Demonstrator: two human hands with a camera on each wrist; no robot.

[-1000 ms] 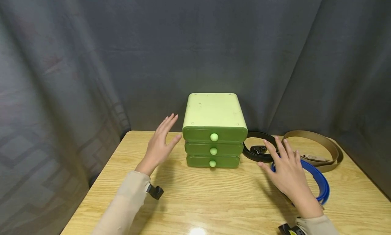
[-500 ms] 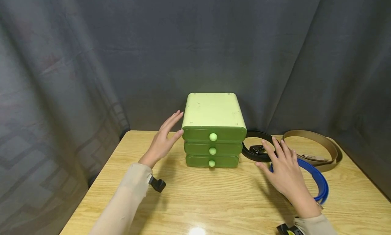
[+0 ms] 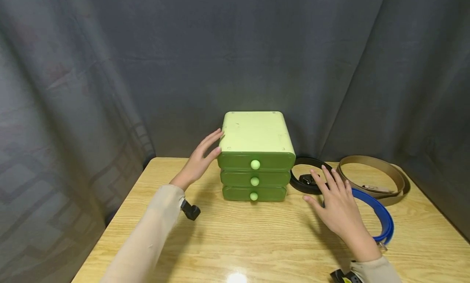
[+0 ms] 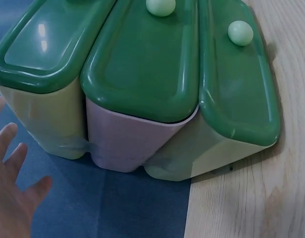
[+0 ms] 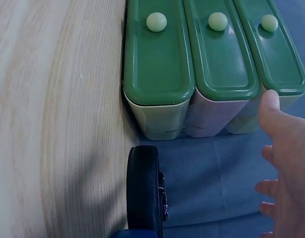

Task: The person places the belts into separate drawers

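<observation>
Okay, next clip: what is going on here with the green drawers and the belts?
A person sits at a wooden table with both hands out, flat and holding nothing. The left hand is at the left side of a green three-drawer box, fingertips at its top edge; all three drawers look shut. The right hand hovers just right of the box, above a coiled black belt and a blue belt. A brown belt lies farther right, untouched.
</observation>
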